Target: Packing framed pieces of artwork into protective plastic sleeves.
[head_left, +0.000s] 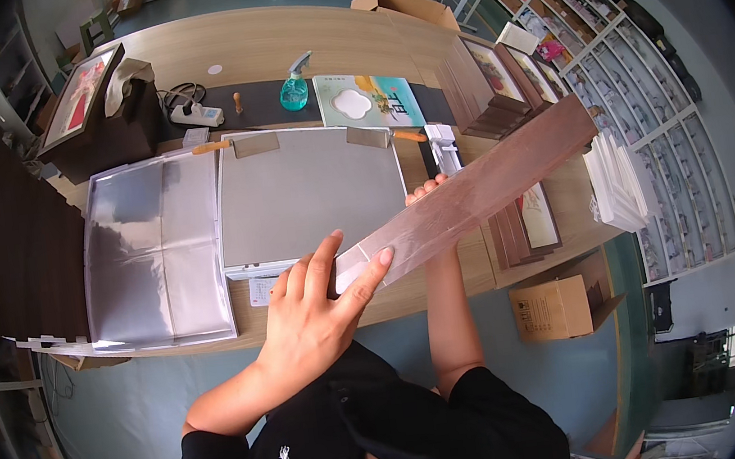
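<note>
A deep brown picture frame or box (472, 195), seen along one long side, slants up to the right above the table's front edge. Shiny clear film seems to cover its near end. My left hand (311, 295) grips that near end, with the thumb on the brown side and the fingers over the edge. Behind the middle of the brown piece, my right hand (426, 188) holds it from the far side; only some fingertips show. Beneath and beyond it lies a grey work mat (309, 191) with two wooden-handled scrapers, one scraper (254, 144) at the left and another scraper (368, 137) at the right.
Left of the mat lies a stack of clear plastic sheets (153, 254), beside stacked dark frames (20, 242). A blue spray bottle (294, 93), a power strip (197, 115) and a printed box (371, 100) stand behind. Framed pictures (483, 89) and a carton (558, 307) are at the right.
</note>
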Demonstrator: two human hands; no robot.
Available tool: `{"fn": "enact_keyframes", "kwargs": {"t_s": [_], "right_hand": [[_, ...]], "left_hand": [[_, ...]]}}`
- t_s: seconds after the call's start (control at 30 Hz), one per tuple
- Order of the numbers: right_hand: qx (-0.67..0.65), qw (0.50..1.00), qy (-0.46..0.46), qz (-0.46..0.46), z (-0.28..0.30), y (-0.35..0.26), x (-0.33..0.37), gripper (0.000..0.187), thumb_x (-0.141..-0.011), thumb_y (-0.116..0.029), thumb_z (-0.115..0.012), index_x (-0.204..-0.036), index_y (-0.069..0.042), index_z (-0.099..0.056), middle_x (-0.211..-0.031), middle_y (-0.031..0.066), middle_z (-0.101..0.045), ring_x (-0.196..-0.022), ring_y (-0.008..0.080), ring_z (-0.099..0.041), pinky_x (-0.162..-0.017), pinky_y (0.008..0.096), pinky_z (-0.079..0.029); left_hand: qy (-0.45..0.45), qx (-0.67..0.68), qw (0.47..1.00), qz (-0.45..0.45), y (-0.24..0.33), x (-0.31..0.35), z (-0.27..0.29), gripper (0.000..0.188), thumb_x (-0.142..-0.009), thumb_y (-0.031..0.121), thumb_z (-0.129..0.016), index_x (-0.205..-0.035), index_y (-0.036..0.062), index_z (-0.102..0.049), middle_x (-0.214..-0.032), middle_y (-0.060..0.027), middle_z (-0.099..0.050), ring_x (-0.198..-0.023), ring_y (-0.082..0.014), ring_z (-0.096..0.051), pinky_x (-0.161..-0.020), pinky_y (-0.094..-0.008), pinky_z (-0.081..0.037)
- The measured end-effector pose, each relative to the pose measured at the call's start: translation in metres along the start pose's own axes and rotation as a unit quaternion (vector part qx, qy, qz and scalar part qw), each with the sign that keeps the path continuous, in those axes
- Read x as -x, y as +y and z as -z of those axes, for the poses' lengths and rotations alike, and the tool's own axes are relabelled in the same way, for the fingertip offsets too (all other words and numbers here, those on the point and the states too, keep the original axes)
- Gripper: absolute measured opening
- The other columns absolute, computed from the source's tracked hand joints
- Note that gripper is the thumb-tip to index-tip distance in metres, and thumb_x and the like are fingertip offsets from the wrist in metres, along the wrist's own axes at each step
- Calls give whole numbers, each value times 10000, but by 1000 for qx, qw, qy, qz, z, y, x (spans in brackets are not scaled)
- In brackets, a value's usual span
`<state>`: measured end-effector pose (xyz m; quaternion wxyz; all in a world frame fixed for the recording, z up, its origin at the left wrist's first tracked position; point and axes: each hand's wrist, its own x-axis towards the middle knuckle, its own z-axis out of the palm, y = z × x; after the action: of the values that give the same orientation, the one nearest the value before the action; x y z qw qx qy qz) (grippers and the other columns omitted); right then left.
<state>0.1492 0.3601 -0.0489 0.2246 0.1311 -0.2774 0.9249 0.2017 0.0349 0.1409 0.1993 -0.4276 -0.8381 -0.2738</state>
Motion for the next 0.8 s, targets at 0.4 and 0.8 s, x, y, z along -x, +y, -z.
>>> {"fn": "enact_keyframes", "kwargs": {"t_s": [0.4, 0.8], "right_hand": [[604, 794, 55, -37, -206, -64, 80, 711, -823, -91, -490, -1426, -61, -116, -1298, 151, -406, -1170, 231, -424, -1013, 337, -301], [895, 416, -72, -145, -224, 70, 4, 616, -794, -331, -531, -1376, -296, -331, -877, 199, -564, -847, 345, -582, -762, 414, -457]], "left_hand": [[-11, 726, 618, 303, -28, 116, -130, 573, -922, 177, -507, -1416, 79, -232, -1338, -86, -409, -1195, -179, -410, -1005, -307, -305], [20, 853, 179, 490, -33, 150, -209, 534, -883, 496, -477, -1297, 163, -422, -1269, 1, -479, -1168, -179, -444, -1002, -439, -341]]}}
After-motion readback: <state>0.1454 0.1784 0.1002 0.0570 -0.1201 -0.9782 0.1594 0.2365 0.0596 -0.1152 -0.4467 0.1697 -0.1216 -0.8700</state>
